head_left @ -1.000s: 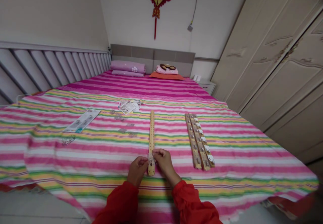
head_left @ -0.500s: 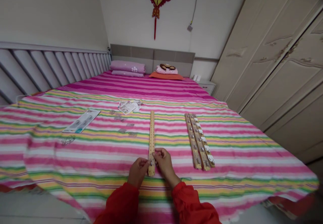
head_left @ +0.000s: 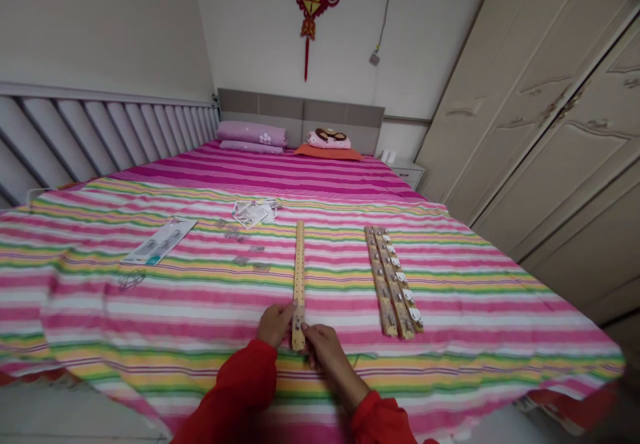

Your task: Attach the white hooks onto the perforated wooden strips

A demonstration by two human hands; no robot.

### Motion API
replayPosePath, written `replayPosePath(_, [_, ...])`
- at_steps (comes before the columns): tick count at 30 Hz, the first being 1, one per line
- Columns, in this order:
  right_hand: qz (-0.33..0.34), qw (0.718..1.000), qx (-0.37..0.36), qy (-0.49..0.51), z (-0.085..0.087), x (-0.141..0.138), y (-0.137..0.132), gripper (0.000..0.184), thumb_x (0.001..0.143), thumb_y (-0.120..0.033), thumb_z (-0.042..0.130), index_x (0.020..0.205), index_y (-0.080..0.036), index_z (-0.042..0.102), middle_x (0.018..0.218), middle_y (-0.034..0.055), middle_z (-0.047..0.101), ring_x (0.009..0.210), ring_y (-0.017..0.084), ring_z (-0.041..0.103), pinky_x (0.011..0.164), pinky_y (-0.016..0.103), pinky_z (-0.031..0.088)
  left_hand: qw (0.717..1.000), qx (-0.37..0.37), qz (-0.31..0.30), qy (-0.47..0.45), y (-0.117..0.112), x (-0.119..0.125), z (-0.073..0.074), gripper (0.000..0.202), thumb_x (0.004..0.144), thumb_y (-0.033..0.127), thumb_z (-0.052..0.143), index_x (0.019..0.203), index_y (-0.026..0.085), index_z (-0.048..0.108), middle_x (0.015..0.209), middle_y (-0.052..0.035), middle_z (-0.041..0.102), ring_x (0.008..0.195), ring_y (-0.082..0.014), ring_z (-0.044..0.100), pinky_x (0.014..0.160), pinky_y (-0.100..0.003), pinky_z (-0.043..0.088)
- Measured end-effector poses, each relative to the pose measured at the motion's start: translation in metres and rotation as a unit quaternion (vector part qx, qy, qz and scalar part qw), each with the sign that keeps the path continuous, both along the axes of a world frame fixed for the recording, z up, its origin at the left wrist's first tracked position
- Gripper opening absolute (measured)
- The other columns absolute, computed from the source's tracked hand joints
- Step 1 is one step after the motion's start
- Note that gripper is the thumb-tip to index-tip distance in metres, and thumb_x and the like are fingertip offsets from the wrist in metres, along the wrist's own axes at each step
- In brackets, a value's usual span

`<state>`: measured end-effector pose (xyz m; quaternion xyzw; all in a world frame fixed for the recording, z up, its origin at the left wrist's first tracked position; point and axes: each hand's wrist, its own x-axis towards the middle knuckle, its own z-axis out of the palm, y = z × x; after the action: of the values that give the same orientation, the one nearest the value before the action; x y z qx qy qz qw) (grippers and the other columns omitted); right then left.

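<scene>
A long wooden strip with rows of holes [head_left: 299, 271] lies lengthwise on the striped bedspread [head_left: 150, 297]. A small metal hook sits near the strip's near end. My left hand [head_left: 275, 324] pinches the strip's left edge close to that end. My right hand [head_left: 320, 344] rests with curled fingers at the strip's near right corner; whether it holds anything is hidden. Both arms wear red sleeves.
Two or three wooden strips fitted with hooks [head_left: 393, 281] lie to the right. A printed card [head_left: 159, 243], opened packets [head_left: 253, 212] and small clear pieces [head_left: 245, 247] are scattered to the left. Pillows [head_left: 253, 134] sit by the headboard. A cream wardrobe [head_left: 550, 131] stands on the right.
My right hand has slid back from the strip's top toward its near right corner. My left hand shifted slightly forward along the left edge. The strip has stayed in place.
</scene>
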<state>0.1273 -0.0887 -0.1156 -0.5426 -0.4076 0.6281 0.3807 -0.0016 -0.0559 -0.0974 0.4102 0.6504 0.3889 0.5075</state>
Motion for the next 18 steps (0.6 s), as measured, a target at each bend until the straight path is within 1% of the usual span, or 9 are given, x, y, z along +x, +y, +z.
replayPosePath(4, [-0.019, 0.999, 0.018, 0.029, -0.007, -0.003, 0.002, 0.044, 0.066, -0.058, 0.060, 0.048, -0.019, 0.048, 0.035, -0.0048, 0.050, 0.022, 0.005, 0.031, 0.028, 0.021, 0.013, 1.000, 0.002, -0.019, 0.025, 0.002, 0.000, -0.006, 0.046, 0.061, 0.060, 0.061, 0.050, 0.017, 0.049, 0.041, 0.0022, 0.048, 0.039, -0.0109, 0.045, 0.038, -0.023, 0.031])
replayPosePath(7, [-0.032, 0.998, 0.019, 0.040, -0.013, -0.005, 0.004, 0.042, 0.065, -0.055, 0.061, 0.047, -0.020, 0.047, 0.032, -0.0053, 0.046, 0.023, 0.005, 0.028, 0.029, 0.022, 0.012, 0.999, 0.016, -0.023, 0.038, 0.005, -0.001, -0.013, 0.047, 0.060, 0.063, 0.058, 0.048, 0.018, 0.048, 0.040, 0.0023, 0.046, 0.039, -0.0111, 0.044, 0.039, -0.023, 0.030])
replayPosePath(9, [-0.046, 0.997, 0.025, 0.058, -0.018, -0.006, 0.004, 0.041, 0.063, -0.053, 0.063, 0.044, -0.020, 0.046, 0.032, -0.0058, 0.043, 0.026, 0.006, 0.029, 0.031, 0.022, 0.015, 0.998, 0.037, -0.022, 0.048, 0.007, -0.001, -0.018, 0.048, 0.059, 0.064, 0.057, 0.046, 0.019, 0.046, 0.040, 0.0027, 0.045, 0.041, -0.0118, 0.045, 0.041, -0.024, 0.031])
replayPosePath(12, [-0.066, 0.990, 0.046, 0.112, -0.023, -0.008, 0.004, 0.039, 0.060, -0.048, 0.066, 0.042, -0.020, 0.045, 0.035, -0.0054, 0.041, 0.034, 0.008, 0.036, 0.037, 0.022, 0.023, 0.995, 0.072, -0.012, 0.063, 0.007, 0.000, -0.026, 0.048, 0.058, 0.064, 0.057, 0.045, 0.020, 0.042, 0.041, 0.0036, 0.044, 0.043, -0.0120, 0.046, 0.044, -0.024, 0.035])
replayPosePath(14, [-0.074, 0.985, 0.058, 0.145, -0.025, -0.009, 0.003, 0.039, 0.058, -0.047, 0.068, 0.042, -0.020, 0.045, 0.038, -0.0053, 0.042, 0.039, 0.008, 0.038, 0.041, 0.022, 0.029, 0.995, 0.080, -0.007, 0.063, 0.005, 0.001, -0.028, 0.048, 0.059, 0.063, 0.057, 0.047, 0.021, 0.041, 0.042, 0.0039, 0.045, 0.044, -0.0119, 0.047, 0.046, -0.024, 0.036])
replayPosePath(16, [-0.072, 0.984, 0.058, 0.155, -0.025, -0.007, 0.000, 0.041, 0.058, -0.049, 0.069, 0.043, -0.020, 0.045, 0.039, -0.0059, 0.041, 0.039, 0.008, 0.037, 0.041, 0.022, 0.029, 0.997, 0.058, -0.030, 0.050, 0.003, 0.000, -0.025, 0.047, 0.061, 0.064, 0.056, 0.049, 0.020, 0.043, 0.042, 0.0032, 0.047, 0.043, -0.0125, 0.048, 0.045, -0.024, 0.037])
replayPosePath(18, [-0.052, 0.988, 0.044, 0.139, -0.023, -0.003, -0.004, 0.044, 0.060, -0.055, 0.068, 0.046, -0.020, 0.046, 0.038, -0.0063, 0.042, 0.034, 0.007, 0.034, 0.037, 0.022, 0.024, 0.997, 0.004, -0.079, 0.027, 0.001, -0.005, -0.017, 0.049, 0.066, 0.067, 0.050, 0.052, 0.020, 0.048, 0.044, 0.0009, 0.052, 0.041, -0.0141, 0.051, 0.044, -0.025, 0.037])
